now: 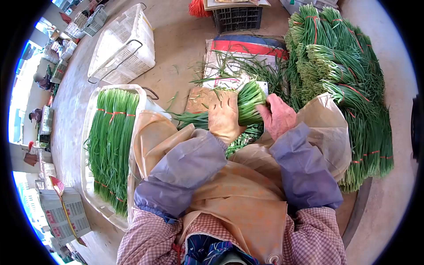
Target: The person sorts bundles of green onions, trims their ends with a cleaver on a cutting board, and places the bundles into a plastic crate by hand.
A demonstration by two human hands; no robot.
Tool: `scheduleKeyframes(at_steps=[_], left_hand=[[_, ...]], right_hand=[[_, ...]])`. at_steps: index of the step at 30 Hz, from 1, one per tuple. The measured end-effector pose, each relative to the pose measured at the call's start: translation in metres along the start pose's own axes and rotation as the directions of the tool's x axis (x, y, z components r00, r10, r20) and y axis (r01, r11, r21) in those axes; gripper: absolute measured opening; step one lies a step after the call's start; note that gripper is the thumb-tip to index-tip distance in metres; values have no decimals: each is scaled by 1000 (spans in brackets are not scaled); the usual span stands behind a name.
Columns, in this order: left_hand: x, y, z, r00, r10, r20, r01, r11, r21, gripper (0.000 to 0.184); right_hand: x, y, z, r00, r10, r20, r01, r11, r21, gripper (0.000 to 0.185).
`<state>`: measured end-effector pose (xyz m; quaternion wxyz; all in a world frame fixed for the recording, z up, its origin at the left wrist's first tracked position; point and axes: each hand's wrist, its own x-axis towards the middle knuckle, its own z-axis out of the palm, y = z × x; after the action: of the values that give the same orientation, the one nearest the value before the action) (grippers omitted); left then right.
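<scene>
A loose bunch of garlic chives [250,104] lies across a small wooden board [198,98] in front of me, pale stalk ends to the right. My left hand [224,118] is laid over the bunch and grips it, its fingers pointing away from me. At the stalk ends, my right hand [279,115] has its fingers bent in against the chives; its palm side is hidden. Cut leaf scraps [240,66] are strewn on the cardboard beyond the board. More loose greens show below the bunch, between my arms.
Bundles of chives tied with red bands [340,66] are heaped at my right. On my left, a white crate [138,106] holds tied bundles, with another white crate [126,48] behind it. A black crate [237,20] stands ahead. People and crates line the far left.
</scene>
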<state>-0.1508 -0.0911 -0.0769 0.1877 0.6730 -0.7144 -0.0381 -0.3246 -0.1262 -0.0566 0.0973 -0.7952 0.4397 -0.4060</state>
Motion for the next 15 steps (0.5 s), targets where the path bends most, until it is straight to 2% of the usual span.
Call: scheduleKeyframes(at_steps=[3, 4, 5, 7, 9, 10, 13, 15], left_hand=[[-15, 1, -7, 1000, 17, -19, -18, 998, -60, 95], [-18, 3, -12, 998, 40, -55, -44, 997, -71, 95], [-21, 5, -16, 994, 59, -90, -67, 995, -80, 95], [-25, 6, -19, 994, 68, -88, -80, 987, -139, 94], [-29, 5, -19, 991, 102, -89, -118, 974, -192, 94], [-30, 5, -21, 990, 115, -86, -130, 972, -195, 93], [-30, 3, -26, 986, 146, -83, -162, 955, -248, 92], [-30, 1, -33, 981, 192, -36, -195, 942, -274, 91]], right_hand=[[-8, 28, 6, 987, 96, -125, -82, 990, 113, 26], [-13, 56, 12, 940, 324, -103, -303, 936, 182, 25], [-4, 53, -10, 773, 595, 220, -582, 525, 621, 21], [15, 30, -23, 868, 486, 101, -443, 669, 597, 22], [34, 11, -38, 918, 332, 217, -397, 760, 515, 28], [43, 10, -46, 916, 219, 337, -355, 832, 425, 29], [59, 1, -44, 906, 28, 423, -169, 939, 300, 18], [64, 7, -43, 875, -29, 483, -176, 911, 374, 17]])
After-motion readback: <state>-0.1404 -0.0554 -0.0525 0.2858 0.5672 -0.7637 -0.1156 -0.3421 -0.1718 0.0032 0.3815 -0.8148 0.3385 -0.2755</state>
